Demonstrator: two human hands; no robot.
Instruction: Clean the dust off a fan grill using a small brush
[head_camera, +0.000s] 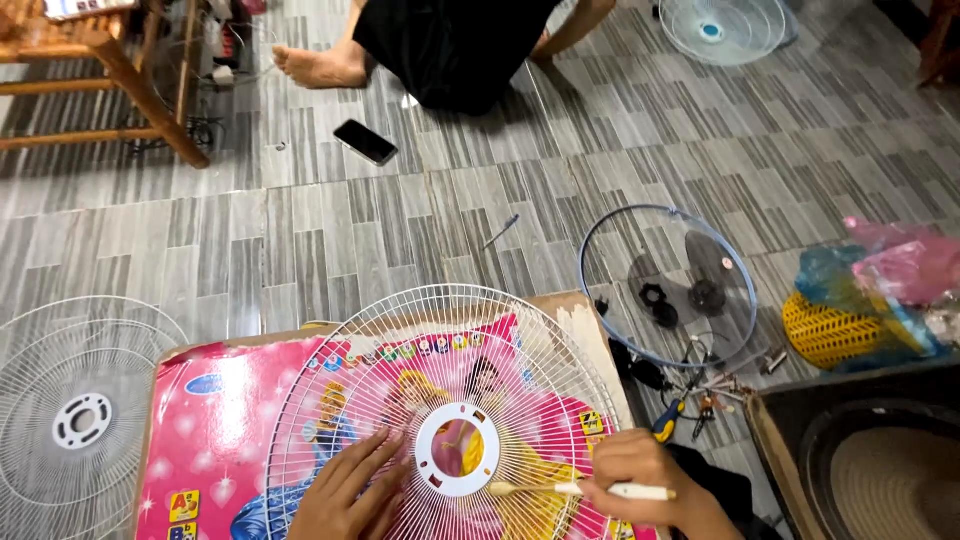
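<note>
The white wire fan guard (450, 400) is lying flat on a pink picture board (230, 420), itself resting on the grey striped tile floor (330, 230). Going left to right: another guard (75, 415) is sitting off the board; the left hand (350, 490) is pressing open, fingers spread, on the thin ribs; the right hand (640, 480) is gripping a slim brush (560, 489) toward the hub ring. The guard is looking light, springy and bendable, best held by its stiffer rim.

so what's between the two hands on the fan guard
In the head view, the guard's white centre ring lies between the left hand and the right hand, with the right hand's brush reaching its rim.
</note>
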